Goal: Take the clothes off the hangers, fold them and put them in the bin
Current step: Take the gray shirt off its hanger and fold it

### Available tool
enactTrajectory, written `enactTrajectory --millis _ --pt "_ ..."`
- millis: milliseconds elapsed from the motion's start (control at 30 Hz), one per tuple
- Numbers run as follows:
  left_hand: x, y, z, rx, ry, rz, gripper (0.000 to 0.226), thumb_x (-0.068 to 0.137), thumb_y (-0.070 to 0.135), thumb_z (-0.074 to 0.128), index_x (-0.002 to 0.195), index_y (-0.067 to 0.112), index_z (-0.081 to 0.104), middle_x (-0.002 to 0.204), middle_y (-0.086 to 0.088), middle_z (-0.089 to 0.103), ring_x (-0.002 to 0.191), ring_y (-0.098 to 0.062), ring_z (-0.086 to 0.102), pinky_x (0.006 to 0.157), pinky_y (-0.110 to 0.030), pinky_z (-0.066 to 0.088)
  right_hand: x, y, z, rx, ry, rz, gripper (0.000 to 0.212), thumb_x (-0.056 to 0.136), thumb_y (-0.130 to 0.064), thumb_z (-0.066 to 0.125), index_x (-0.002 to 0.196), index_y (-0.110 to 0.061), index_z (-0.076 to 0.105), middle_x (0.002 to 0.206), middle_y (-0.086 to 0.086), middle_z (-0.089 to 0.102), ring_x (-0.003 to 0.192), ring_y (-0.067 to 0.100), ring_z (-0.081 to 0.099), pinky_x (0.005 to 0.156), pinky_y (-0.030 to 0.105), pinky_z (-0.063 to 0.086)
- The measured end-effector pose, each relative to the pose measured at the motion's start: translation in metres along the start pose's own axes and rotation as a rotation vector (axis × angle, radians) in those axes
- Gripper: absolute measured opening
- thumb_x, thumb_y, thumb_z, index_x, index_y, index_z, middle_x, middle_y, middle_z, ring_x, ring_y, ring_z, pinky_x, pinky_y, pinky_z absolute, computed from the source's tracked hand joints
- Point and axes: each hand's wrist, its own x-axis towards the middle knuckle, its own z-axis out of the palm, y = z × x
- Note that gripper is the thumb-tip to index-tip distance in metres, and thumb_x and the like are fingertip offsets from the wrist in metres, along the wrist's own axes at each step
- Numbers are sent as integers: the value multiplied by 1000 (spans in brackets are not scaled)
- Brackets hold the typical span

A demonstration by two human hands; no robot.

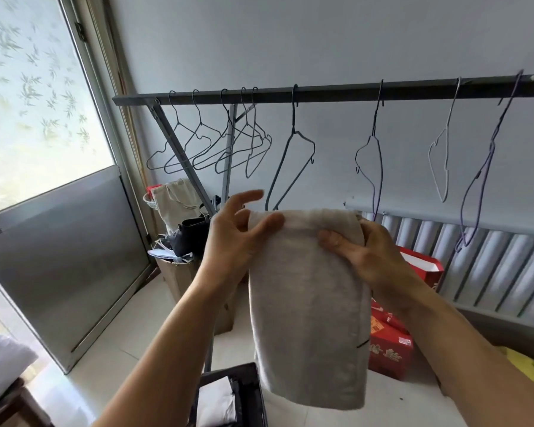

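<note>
The cloth (309, 303) hung folded in the air above the bin (253, 392), likely held high so its layers fell even. The right grip (367, 251) clamped its top edge, thumb in front, fingers hidden behind. The left grip (238, 229) pinched the other top corner under the thumb, other fingers spread. The bin was cut off below. The kind of garment was unclear.

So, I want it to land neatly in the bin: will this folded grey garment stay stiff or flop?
Probably floppy: the grey garment hangs limp below the left hand and right hand pinching its top edge. Likely light, since a thumb-and-finger pinch at each corner carries it. The fold may slump once released over the bin.
</note>
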Motion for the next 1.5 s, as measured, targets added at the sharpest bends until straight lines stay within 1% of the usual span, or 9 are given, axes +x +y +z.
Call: enactTrajectory --millis 167,333,467,733,833,900,1033,1233,1500 --pt "-18 -39 7 -253 -188 -232 93 51 47 93 128 13 53 117 -14 69 106 -27 69 83 -35 57 7 2 5 170 91 88 15 83 -19 70 95 -10 72 92 11 75 87 27 72 77 40 60" --pt "-27 -49 12 -401 -202 -270 45 64 21 87 102 6 69 98 -18 73 83 -26 71 69 -32 58 10 5 0 278 104 221 26 83 -24 70 99 -3 70 94 13 75 85 26 73 67 33 60" --pt "-21 -46 13 -353 -129 -226 41 75 16 81 111 5 64 100 -20 72 82 -27 69 69 -35 58 2 13 -6 375 -56 360 61 61 -38 81 110 -3 67 105 14 73 98 29 71 80 40 59" --pt "-13 -54 12 -130 11 -214 44 91 22 68 129 22 47 95 -5 74 85 -18 71 76 -33 58 9 22 -1 300 111 423 21 83 -11 71 101 0 70 99 16 74 90 29 73 81 41 57" --pt "-14 -58 10 46 170 -116 32 88 19 71 116 18 55 84 -1 64 72 -5 60 67 -16 50 12 24 3 278 209 344 17 87 -14 68 101 -5 70 95 11 76 86 25 73 79 39 58" --pt "-21 -58 11 55 163 -128 15 89 22 70 100 14 63 76 -3 62 64 -8 56 59 -19 48 13 27 7 257 254 293 13 88 -15 68 100 -10 71 95 7 76 89 23 73 85 41 56" --pt "-38 -62 27 -141 -25 -384 31 94 31 62 99 2 67 86 -12 70 74 -19 69 63 -32 59 10 31 21 301 303 260 17 88 -19 68 104 -14 69 102 4 75 99 24 70 94 46 53" --pt "-46 -62 33 -507 -53 -593 45 97 40 53 115 0 64 107 -15 74 99 -27 72 85 -38 58 -1 37 43 544 234 389 31 95 -20 58 121 -2 59 110 18 71 94 31 72 67 38 61" --pt "-51 -65 9 -978 260 -673 68 70 26 82 126 -4 59 116 -22 69 107 -33 68 97 -48 52 -4 63 81 683 101 622 43 98 -44 47 113 -8 65 105 14 74 95 27 71 79 40 55"
